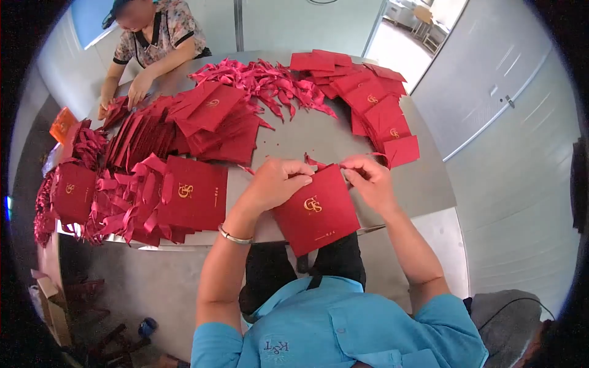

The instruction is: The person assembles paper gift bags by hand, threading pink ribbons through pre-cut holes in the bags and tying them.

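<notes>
A red paper gift bag (316,214) with a gold monogram hangs tilted over the table's near edge, in front of my body. My left hand (277,184), with a bangle at the wrist, pinches the bag's top edge at its left side. At the top right corner my right hand (370,179) has thumb and forefinger pressed together. A dark red ribbon (381,158) shows beside those fingers, and a short bit of ribbon (311,161) stands up behind the bag's top. The exact grip of the right fingertips is too small to make out.
Loose pink ribbons (264,80) lie heaped at the table's (294,138) far middle. Red bags (374,101) are piled at the right, and more bags (215,119) with ribbon handles at the left. Across the table another person (153,49) handles red bags.
</notes>
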The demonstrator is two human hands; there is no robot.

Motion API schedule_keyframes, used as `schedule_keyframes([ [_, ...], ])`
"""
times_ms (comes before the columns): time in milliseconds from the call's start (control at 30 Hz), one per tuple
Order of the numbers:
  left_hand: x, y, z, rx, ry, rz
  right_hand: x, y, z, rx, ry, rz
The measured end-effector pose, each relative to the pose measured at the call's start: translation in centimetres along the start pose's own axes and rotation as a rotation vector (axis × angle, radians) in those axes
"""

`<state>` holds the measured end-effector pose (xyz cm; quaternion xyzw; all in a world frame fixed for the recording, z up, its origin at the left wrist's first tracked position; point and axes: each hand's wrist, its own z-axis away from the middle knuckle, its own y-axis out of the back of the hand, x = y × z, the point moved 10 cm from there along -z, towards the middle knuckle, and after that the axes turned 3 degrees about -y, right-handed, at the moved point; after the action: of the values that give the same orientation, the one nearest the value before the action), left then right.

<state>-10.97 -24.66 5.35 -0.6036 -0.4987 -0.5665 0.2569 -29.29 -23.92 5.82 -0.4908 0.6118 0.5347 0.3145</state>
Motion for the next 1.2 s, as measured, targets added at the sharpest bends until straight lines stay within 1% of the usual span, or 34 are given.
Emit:
schedule_keyframes([
  [33,1.1,-0.2,0.4,-0.019,-0.031,-0.086,-1.7,0.0,0.8,0.027,0.189,0.0],
  [67,2.1,-0.4,0.8,-0.038,-0.062,-0.171,-1.7,-0.3,1.3,0.022,0.181,-0.009],
  [100,2.5,-0.5,1.3,-0.039,-0.047,-0.171,-2.9,-0.2,2.0,0.045,0.251,-0.027],
  [133,3.4,-0.8,1.8,-0.047,-0.094,-0.265,-4.1,-0.1,2.8,0.072,0.322,-0.044],
  [167,4.4,-1.1,2.2,-0.056,-0.147,-0.359,-4.6,0.0,3.3,0.072,0.313,-0.051],
  [200,4.7,-1.4,2.6,-0.061,-0.136,-0.357,-5.6,-0.5,4.0,0.015,0.346,0.003],
  [233,5.7,-1.7,3.3,-0.051,-0.205,-0.416,-6.3,-1.1,4.6,-0.043,0.377,0.053],
  [267,6.6,-1.9,4.0,-0.043,-0.274,-0.475,-6.3,-1.1,4.8,-0.044,0.365,0.043],
  [333,6.3,-2.5,4.9,-0.086,-0.239,-0.453,-7.4,-1.9,6.1,-0.094,0.511,0.148],
  [433,5.3,-3.3,5.9,-0.161,-0.167,-0.374,-8.1,-2.4,6.8,-0.149,0.522,0.157],
  [467,4.7,-3.7,6.4,-0.199,-0.129,-0.32,-7.8,-2.6,7.1,-0.154,0.507,0.148],
  [500,4.5,-3.6,6.7,-0.206,-0.112,-0.313,-6.7,-3.1,7.0,-0.201,0.385,0.055],
  [533,4.0,-3.8,7.0,-0.25,-0.056,-0.232,-5.5,-3.6,7.0,-0.244,0.265,-0.035],
  [567,3.4,-4.0,7.3,-0.292,-0.002,-0.149,-5.1,-3.9,7.2,-0.246,0.251,-0.038],
  [600,2.9,-4.0,7.6,-0.295,0.009,-0.138,-4.1,-4.5,7.5,-0.272,0.175,-0.081],
  [633,1.9,-4.2,8.1,-0.319,0.07,0.003,-3.2,-5.0,7.8,-0.3,0.098,-0.124],
  [667,1.1,-4.7,8.6,-0.337,0.132,0.144,-2.8,-5.5,8.1,-0.309,0.083,-0.124],
  [700,0.7,-5.0,9.1,-0.333,0.143,0.154,-2.5,-5.8,8.3,-0.299,0.078,-0.162],
  [767,-1.2,-5.7,10.4,-0.295,0.353,0.403,-2.5,-6.0,8.5,-0.297,0.072,-0.2],
  [833,-1.7,-5.7,10.9,-0.278,0.375,0.462,-3.1,-7.3,8.7,-0.428,0.065,-0.212],
  [867,-1.9,-5.7,11.1,-0.268,0.392,0.517,-3.1,-7.5,8.7,-0.436,0.064,-0.213],
  [933,-1.5,-5.4,11.2,-0.256,0.4,0.508,-2.8,-8.3,8.7,-0.484,0.04,-0.278],
  [967,-1.4,-5.2,11.4,-0.25,0.408,0.499,-2.7,-8.6,8.8,-0.495,0.041,-0.277],
  [1033,-2.0,-5.1,11.7,-0.227,0.411,0.572,-1.5,-8.8,8.5,-0.45,-0.085,-0.512],
  [1067,-2.2,-5.0,11.9,-0.214,0.416,0.64,-1.6,-9.1,8.5,-0.466,-0.087,-0.51],
  [1133,-2.5,-4.7,12.2,-0.185,0.43,0.673,-2.1,-9.4,8.3,-0.452,-0.079,-0.538],
  [1200,-2.8,-4.6,12.6,-0.163,0.444,0.715,-2.7,-9.8,8.2,-0.451,-0.08,-0.488],
])
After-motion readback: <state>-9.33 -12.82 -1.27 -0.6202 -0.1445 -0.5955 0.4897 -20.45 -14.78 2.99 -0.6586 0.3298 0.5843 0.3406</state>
